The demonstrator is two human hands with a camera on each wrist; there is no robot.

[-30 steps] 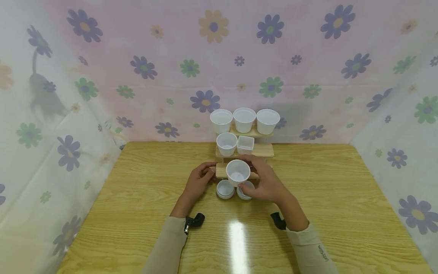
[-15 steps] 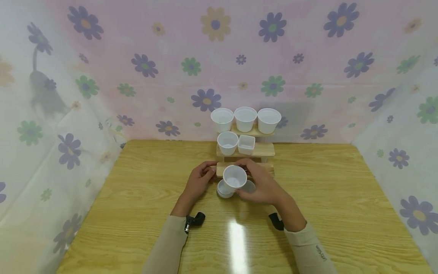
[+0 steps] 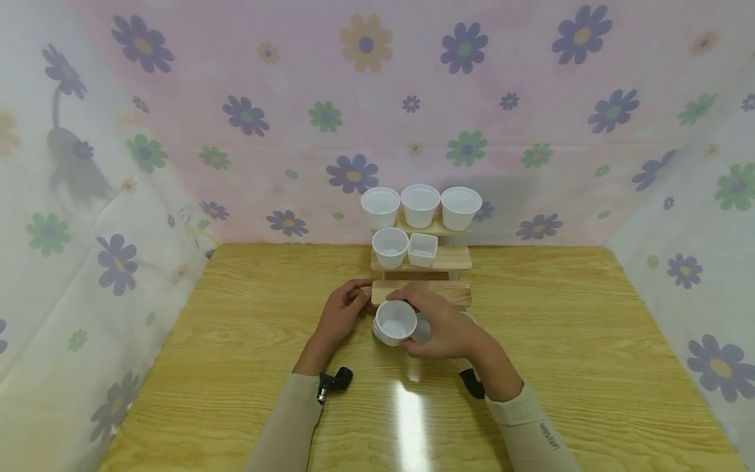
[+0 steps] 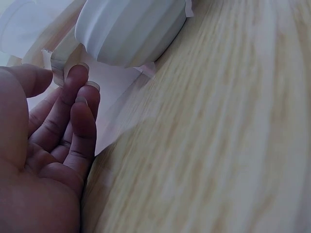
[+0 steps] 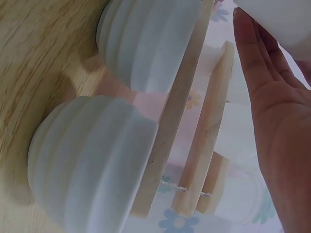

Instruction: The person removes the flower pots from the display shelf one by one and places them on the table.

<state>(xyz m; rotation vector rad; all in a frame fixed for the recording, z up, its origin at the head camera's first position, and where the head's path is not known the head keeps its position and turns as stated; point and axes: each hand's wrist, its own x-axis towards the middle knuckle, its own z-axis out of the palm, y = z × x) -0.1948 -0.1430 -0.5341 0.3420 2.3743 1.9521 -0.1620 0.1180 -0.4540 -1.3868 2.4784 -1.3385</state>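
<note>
My right hand (image 3: 439, 328) grips a white tapered pot (image 3: 396, 319) by its side, thumb in front and fingers behind. The pot overlaps the left one of the ribbed round white pots in the head view. In the right wrist view, two ribbed pots (image 5: 92, 165) sit on the table below the held pot (image 5: 284, 22). My left hand (image 3: 342, 313) lies at the left end of the lowest shelf board (image 3: 425, 292), fingers loosely bent, fingertips right by the board's end. Another ribbed pot (image 4: 133, 29) is just beyond those fingers.
Behind stand higher wooden shelf boards (image 3: 454, 257). The middle one bears a round pot (image 3: 390, 249) and a square pot (image 3: 422, 249); the top one bears three larger round pots (image 3: 421, 206). A flowered cloth (image 3: 283, 164) hangs behind the wooden table (image 3: 248, 314).
My right hand has moved left and toward me with the pot, away from above the lowest board and over the left ribbed pot. The left hand stays where it was.
</note>
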